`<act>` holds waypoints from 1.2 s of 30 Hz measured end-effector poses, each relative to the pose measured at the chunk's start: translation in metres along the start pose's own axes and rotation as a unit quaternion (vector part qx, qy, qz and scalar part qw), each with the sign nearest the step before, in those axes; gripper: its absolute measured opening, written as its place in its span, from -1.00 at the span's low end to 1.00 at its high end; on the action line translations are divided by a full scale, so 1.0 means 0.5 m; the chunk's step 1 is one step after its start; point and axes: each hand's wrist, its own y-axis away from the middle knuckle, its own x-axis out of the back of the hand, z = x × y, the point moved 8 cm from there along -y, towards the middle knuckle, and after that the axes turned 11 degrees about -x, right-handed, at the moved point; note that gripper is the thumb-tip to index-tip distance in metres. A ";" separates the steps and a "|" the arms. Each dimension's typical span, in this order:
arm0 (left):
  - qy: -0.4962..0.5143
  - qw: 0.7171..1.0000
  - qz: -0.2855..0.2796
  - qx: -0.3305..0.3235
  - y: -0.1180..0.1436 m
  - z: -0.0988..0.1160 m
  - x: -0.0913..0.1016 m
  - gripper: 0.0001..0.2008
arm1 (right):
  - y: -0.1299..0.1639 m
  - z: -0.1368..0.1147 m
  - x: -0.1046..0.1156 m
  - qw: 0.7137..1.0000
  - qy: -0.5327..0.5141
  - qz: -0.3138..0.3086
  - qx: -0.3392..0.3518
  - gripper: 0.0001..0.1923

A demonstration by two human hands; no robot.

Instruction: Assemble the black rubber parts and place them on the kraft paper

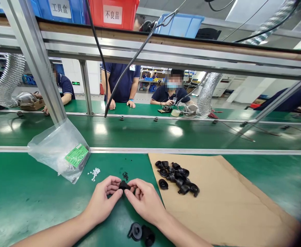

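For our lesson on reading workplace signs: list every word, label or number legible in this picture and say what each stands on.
"工具盒": white label on the blue bin, top shelf.
"不良品": white label on the red bin, top shelf.
Green label on the plastic bag: print too small to read.
Green wall sign far behind: too small to read.
Badge on the standing person's shirt: unreadable.

Both hands pinched one small black part over the green bench.

The left hand [102, 200] and right hand [144, 200] met on the black part [124, 186]. A pile of black parts [176, 176] lay on brown paper [230, 206] to the right; a plastic bag [59, 149] and white bits [95, 173] lay left; two more black pieces [141, 234] sat near the wrists.
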 end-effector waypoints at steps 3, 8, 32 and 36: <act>-0.035 0.999 -0.006 -0.023 0.001 0.008 -0.003 -0.84 | 0.003 -0.008 -0.003 1.000 0.025 0.006 0.017 -0.92; -0.096 0.993 -0.015 -0.072 0.008 0.027 -0.009 -0.94 | 0.011 -0.020 -0.008 0.997 0.060 0.015 0.047 -0.90; -0.144 0.984 -0.010 -0.107 0.012 0.042 -0.006 -0.88 | 0.019 -0.034 -0.009 0.996 0.063 0.027 0.060 -0.88; -0.140 0.985 -0.009 -0.105 0.014 0.043 -0.006 -0.86 | 0.023 -0.038 -0.010 0.995 0.070 0.033 0.062 -0.84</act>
